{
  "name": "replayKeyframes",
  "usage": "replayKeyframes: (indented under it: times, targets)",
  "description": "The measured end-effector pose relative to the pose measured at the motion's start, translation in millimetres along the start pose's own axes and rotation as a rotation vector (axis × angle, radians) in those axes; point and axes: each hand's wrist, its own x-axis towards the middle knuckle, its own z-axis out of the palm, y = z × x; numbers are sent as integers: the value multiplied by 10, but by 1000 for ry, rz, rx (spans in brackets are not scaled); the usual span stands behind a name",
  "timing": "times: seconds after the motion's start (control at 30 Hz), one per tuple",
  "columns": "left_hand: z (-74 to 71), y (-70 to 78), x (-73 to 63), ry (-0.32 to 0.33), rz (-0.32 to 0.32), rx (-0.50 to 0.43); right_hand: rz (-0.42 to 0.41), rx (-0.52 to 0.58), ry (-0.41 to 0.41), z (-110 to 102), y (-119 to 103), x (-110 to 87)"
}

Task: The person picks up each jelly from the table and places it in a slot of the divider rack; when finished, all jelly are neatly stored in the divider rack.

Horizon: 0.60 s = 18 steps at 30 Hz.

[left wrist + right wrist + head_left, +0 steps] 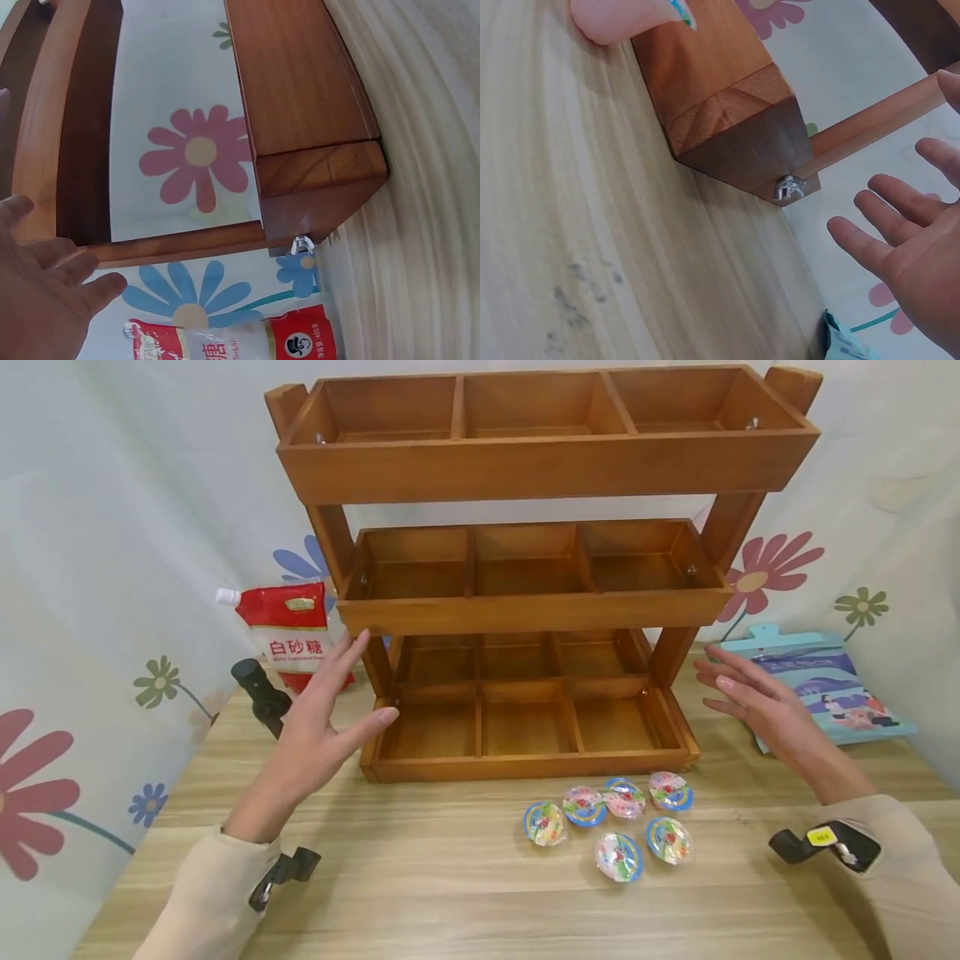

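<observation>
Long cream sleeves point(198, 897), small black camera point(300, 863) at the left cuff, black camera point(791, 846) with yellow label point(822, 837) at the right, bare fingers point(860, 240)

A white sheet point(142, 527) hangs behind the table point(420, 893) and along both sides, with soft folds. Big pink flowers point(752, 582), blue flowers point(147, 804) and small green flowers point(157, 682) are on it. The table is light brown wood with wavy stripes. Dark smudges point(570, 306) mark one spot.

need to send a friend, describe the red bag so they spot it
Find the tiered wooden rack on the table. Left of it, beside a dark bottle, is a bag with lettering. Its red colour and white cap set it apart from the bottle.
</observation>
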Motion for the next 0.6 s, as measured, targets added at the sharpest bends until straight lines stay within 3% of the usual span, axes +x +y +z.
replayKeyframes:
  times: [0.27,0.6]
  targets:
    - [16,33,-56,11,3,12,28,-31,12,-8,30,-8]
    - [24,10,-147,1,18,-46,37,-22,7,8,66,-17]
